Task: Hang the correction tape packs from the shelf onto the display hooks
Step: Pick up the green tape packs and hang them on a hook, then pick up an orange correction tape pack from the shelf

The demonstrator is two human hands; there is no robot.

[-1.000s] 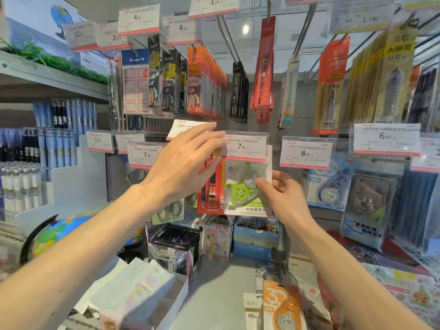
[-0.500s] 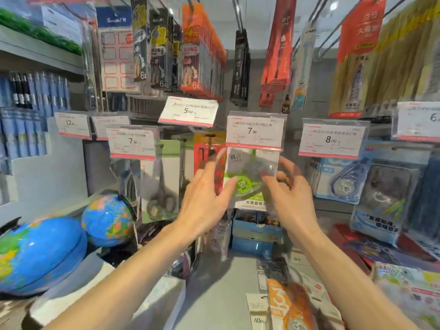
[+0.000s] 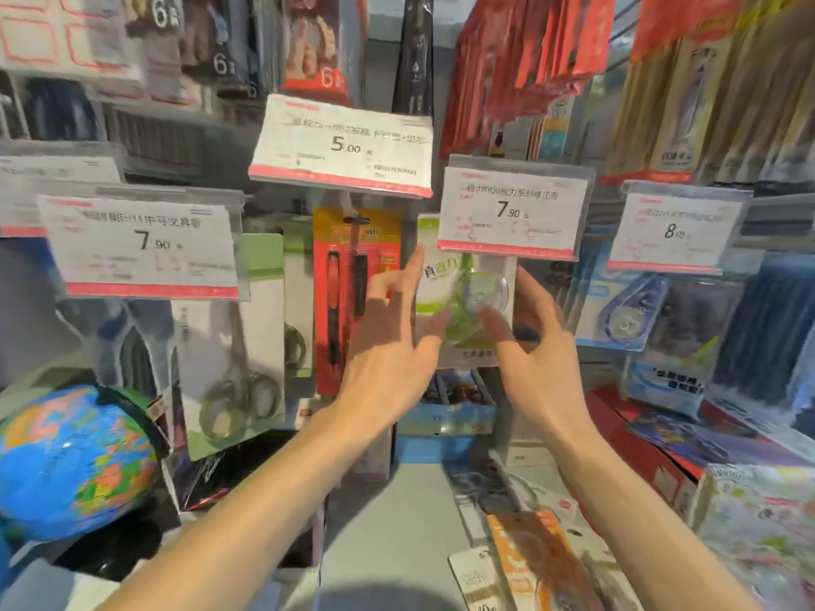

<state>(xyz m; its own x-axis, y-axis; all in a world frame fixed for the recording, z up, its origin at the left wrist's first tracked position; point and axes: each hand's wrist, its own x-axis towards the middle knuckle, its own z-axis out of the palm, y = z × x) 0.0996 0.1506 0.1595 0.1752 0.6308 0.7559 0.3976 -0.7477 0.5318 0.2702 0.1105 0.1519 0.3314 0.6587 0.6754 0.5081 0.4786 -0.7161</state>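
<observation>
A green correction tape pack (image 3: 463, 297) hangs under the 7.90 price tag (image 3: 511, 209), on a hook that the tag hides. My left hand (image 3: 392, 346) is at the pack's left edge with straight, spread fingers, its thumb tip touching the pack. My right hand (image 3: 533, 346) is at the right edge. Its thumb touches the clear blister and its fingers stand straight beside the pack. Neither hand curls round it. More packs, one orange (image 3: 533, 562) and one white (image 3: 476, 579), lie on the grey shelf (image 3: 397, 522) below.
A red pen pack (image 3: 353, 302) and scissors packs (image 3: 238, 346) hang to the left. Blue correction tape packs (image 3: 622, 310) hang to the right. A globe (image 3: 70, 460) stands at the lower left. Boxes line the shelf's back and right side.
The view has moved closer and lower. My left hand came down from the upper price tags to the pack's left edge. My right hand's fingers have loosened from their hold on the pack.
</observation>
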